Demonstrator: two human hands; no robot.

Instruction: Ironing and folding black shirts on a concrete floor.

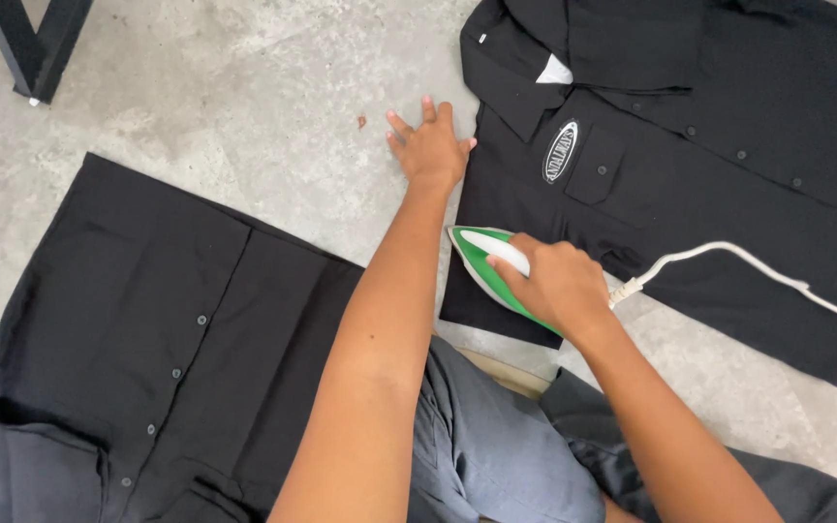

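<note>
Left hand flat, fingers spread, arm extended; right hand in closed grip, wrist bent.

Right hand gripping green iron on black shirt, left hand beside.

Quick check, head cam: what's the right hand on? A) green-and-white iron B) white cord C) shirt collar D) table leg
A: the right hand grips the handle of the green-and-white iron, which sits on the lower edge of the black shirt; the white cord trails off to the right, untouched, while the left hand presses flat on the floor at the shirt's edge.
</note>
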